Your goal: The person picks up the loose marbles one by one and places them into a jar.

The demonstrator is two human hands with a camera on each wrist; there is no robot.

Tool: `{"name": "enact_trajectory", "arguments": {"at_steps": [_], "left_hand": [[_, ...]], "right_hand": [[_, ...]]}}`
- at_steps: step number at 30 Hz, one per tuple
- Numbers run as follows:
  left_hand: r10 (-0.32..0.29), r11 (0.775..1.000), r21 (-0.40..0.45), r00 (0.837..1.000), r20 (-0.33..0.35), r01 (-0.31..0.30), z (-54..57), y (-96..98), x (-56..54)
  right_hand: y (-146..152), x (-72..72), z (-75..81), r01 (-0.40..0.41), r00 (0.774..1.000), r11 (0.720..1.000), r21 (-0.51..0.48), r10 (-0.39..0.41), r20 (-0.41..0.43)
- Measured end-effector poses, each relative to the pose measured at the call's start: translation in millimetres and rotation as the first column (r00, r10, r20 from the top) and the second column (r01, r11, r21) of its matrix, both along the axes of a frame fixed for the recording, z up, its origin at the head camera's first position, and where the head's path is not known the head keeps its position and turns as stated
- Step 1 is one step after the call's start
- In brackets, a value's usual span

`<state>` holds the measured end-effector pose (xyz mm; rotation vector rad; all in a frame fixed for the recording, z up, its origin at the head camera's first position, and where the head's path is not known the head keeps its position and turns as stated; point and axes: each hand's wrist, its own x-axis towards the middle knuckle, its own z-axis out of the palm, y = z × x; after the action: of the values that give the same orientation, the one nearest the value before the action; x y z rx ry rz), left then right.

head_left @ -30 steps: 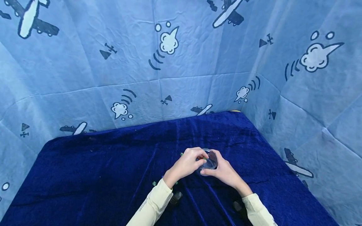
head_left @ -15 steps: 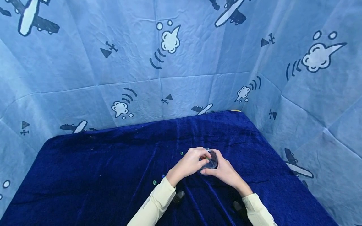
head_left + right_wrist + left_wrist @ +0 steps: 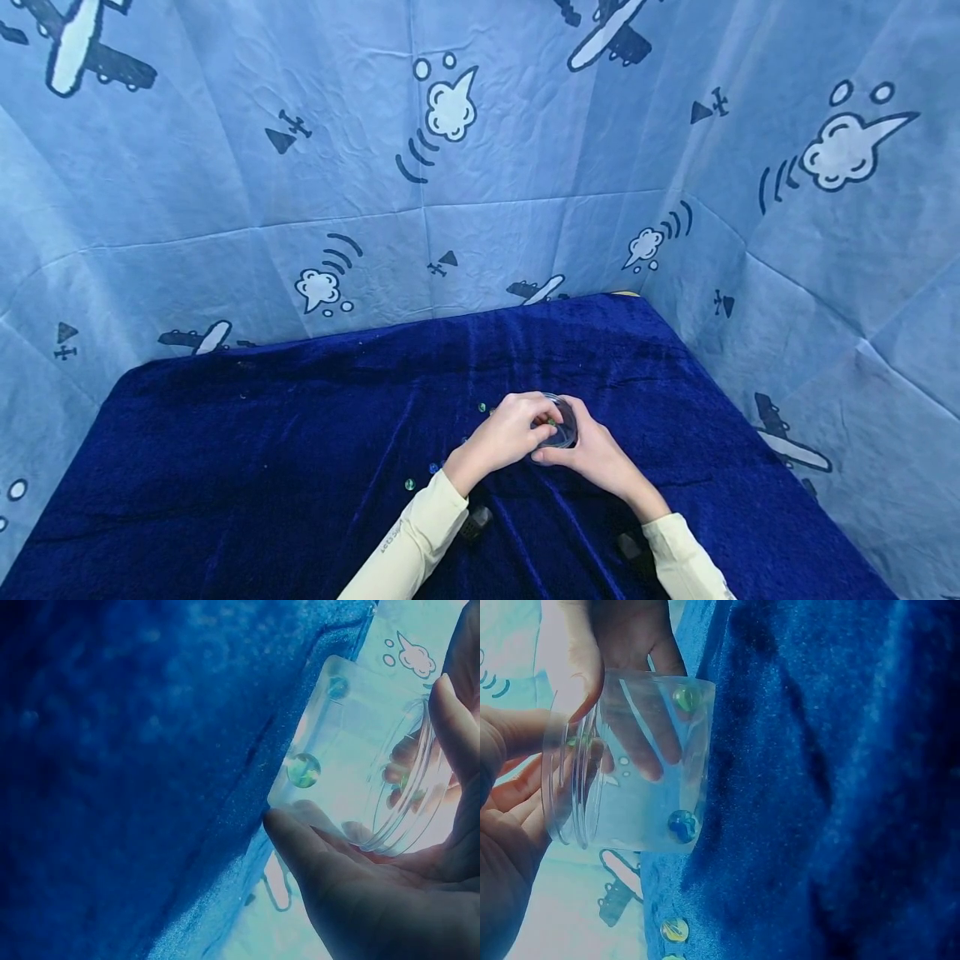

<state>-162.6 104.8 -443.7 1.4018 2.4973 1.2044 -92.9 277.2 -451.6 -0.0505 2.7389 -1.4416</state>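
A clear plastic jar (image 3: 641,780) stands upright on dark blue cloth, its threaded mouth uppermost. My right hand (image 3: 588,442) grips it around the side, fingers and thumb spread about the wall. Fingers of my left hand (image 3: 506,433) reach into the mouth and pinch a green marble (image 3: 576,740), partly hidden by the fingers and rim. At the jar's bottom lie a green marble (image 3: 304,771) and a blue one (image 3: 682,825), apart from each other.
Loose marbles lie left of the jar: a green marble (image 3: 409,484), a blue marble (image 3: 433,468) and another green marble (image 3: 482,407) among several. The velvety cloth (image 3: 262,467) covers the table up to a printed blue curtain (image 3: 360,167).
My left hand has shifted slightly right, bringing the pinched green marble further into the jar's mouth. The right hand and jar have stayed put.
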Motion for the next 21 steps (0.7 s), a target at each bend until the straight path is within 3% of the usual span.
{"name": "enact_trajectory", "arguments": {"at_steps": [21], "left_hand": [[-0.035, 0.999, 0.028, 0.999, 0.039, 0.034, 0.6, 0.1, 2.8]], "right_hand": [[-0.6, 0.2, -1.2, 0.009, 0.999, 0.999, 0.034, -0.007, -0.032]]}}
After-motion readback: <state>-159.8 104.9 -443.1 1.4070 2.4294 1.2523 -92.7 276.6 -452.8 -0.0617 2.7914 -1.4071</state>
